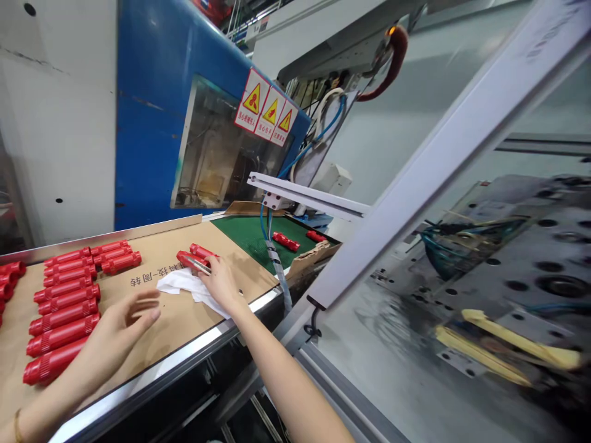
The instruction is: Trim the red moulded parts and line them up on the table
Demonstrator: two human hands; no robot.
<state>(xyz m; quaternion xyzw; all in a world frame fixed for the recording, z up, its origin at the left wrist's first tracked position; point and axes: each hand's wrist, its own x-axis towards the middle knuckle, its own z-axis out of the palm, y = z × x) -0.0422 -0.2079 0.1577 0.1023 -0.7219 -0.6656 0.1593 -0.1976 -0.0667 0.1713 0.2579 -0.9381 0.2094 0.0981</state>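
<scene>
While our right hand pins the white cloth, fingers together on a red part, our left hand hovers, fingers apart; next we likely wipe.

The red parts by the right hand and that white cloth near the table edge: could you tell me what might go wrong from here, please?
1. The white cloth lies under the right hand close to the table's metal edge; a pull might drag it off.
2. The two red parts at the fingertips lie loose and look round, so a nudge could roll them onto the green belt.
3. The left hand hovers open beside the rows of red parts; a sweep might scatter them.
</scene>
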